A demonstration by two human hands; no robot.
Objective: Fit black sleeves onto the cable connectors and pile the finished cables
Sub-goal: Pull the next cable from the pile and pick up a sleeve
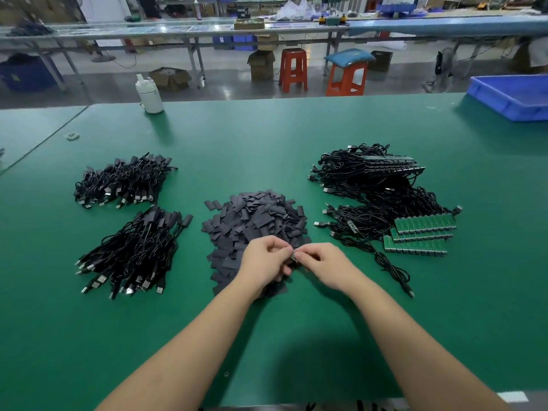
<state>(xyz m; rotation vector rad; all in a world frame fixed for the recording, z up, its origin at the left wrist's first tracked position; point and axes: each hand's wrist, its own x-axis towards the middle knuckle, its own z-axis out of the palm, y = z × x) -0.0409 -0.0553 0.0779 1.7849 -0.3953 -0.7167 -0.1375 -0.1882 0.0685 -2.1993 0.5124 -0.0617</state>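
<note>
A heap of flat black sleeves [255,221] lies in the middle of the green table. My left hand [265,258] and my right hand [323,264] meet over its near edge, fingertips pinched together on a small connector [294,257] between them. A black sleeve seems to be in my left fingers, mostly hidden. The cable [388,264] runs from my hands right and down across the mat. Two piles of sleeved cables [133,250] [124,180] lie at the left. Unsleeved cables with green boards [415,232] are stacked at the right.
A white bottle [149,94] stands at the far left of the table. A blue bin [513,94] sits at the far right corner. A small tape ring [72,136] lies at the left. Stools and benches stand beyond the table.
</note>
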